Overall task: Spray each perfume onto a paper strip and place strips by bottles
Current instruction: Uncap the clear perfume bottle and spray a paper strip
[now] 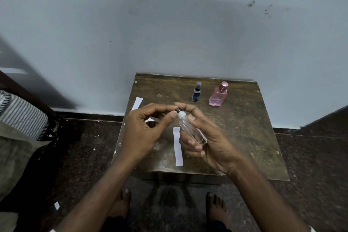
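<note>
Small dark wooden table (pixel 244 128) against a pale wall, both hands meeting over a clear spray bottle.

Held tilted above the table's middle, the clear bottle (pixel 192 130) lies in the right hand (pixel 211 141), whose fingers curl round its body with the forefinger reaching over the top. The left hand (pixel 143 130) pinches the bottle's black nozzle cap (pixel 178 109) between thumb and forefinger. Under the hands one white paper strip (pixel 178 147) lies flat, its near end close to the table's front edge; another strip (pixel 136 103) lies at the left edge, partly hidden by the left hand. Near the back edge a small blue bottle (pixel 196 93) and a pink bottle (pixel 218 96) stand upright, just beside each other. Bare tabletop stays open to the right of the hands.
</note>
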Demonstrator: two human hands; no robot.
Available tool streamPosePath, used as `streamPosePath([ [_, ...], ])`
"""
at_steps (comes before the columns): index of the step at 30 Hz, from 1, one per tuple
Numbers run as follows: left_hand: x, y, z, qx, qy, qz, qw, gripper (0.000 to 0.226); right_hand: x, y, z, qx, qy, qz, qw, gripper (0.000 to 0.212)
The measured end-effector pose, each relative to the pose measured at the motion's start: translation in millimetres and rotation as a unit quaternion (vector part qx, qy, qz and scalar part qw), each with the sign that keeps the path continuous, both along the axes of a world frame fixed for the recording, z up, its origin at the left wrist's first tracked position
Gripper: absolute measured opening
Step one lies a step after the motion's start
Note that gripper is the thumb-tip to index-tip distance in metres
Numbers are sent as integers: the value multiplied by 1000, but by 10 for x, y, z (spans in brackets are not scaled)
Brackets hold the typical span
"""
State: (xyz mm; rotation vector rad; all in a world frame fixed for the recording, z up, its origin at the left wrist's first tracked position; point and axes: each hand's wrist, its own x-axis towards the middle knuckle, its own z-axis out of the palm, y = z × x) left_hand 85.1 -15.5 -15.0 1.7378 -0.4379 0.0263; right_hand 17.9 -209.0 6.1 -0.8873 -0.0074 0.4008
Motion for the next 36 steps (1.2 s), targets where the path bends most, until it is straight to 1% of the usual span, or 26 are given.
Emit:
streamPosePath([
  [2,-6,-1,-1,27,17,31,999,14,-20,9,15,-25,-18,-33,999,41],
  [3,-3,15,-17,61,10,48,997,13,-40,12,25,-46,-21,-57,997,40],
  [5,-1,38,-57,176,-55,58,981,14,-121,16,57,-113,-19,-113,987,36],
  [6,-11,25,-77,232,-85,44,968,19,-172,13,76,-144,-16,-142,979,32],
  [7,-22,5,-103,273,-96,21,957,25,-233,16,101,-168,-10,-170,971,29],
  [9,-32,-40,-145,325,-79,-20,942,37,-358,40,172,-200,1,-219,955,27],
  [11,-40,-79,-173,356,-61,-41,931,42,-495,95,228,-233,3,-261,937,26],
  [13,-51,-93,-178,360,-59,-43,930,39,-663,190,223,-259,6,-301,918,27],
  [15,-69,-104,-175,374,-80,-31,924,29,-852,320,149,-279,15,-325,903,31],
  [17,-95,-112,-173,387,-92,-18,917,22,-983,424,56,-296,18,-319,900,36],
  [20,-93,-108,-205,385,-77,-27,919,21,-975,456,-64,-335,6,-302,892,41],
  [24,-55,-121,-205,346,-40,-33,937,13,-836,423,-99,-432,-41,-303,849,42],
  [28,-80,-120,-202,320,-21,-32,947,11,-804,408,-61,-466,-101,-285,831,39],
  [30,-145,-88,-166,306,-32,-36,951,10,-846,395,-32,-473,-123,-278,827,38],
  [31,-181,-66,-142,291,-36,-34,955,10,-865,382,-19,-482,-137,-277,820,37],
  [34,-393,59,-16,239,-40,-11,970,9,-968,346,51,-537,-185,-263,780,38],
  [36,-559,167,59,211,-38,4,977,7,-1023,323,97,-543,-209,-259,771,41],
])
